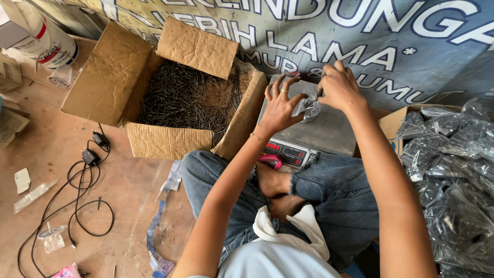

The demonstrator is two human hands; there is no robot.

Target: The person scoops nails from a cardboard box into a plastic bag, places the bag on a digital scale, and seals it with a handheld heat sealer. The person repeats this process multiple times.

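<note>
Head view. One open brown cardboard box (170, 82) of dark loose nails sits left of one grey digital scale (314, 128); a second carton (396, 123) at right is heaped with filled clear bags (453, 175). A blue-grey banner (360, 36) with large white lettering lies behind. Left hand (279, 105) and right hand (337, 87) both pinch one small clear plastic bag of nails (309, 108), crinkled and glinting, held just above the scale's platform.
</note>
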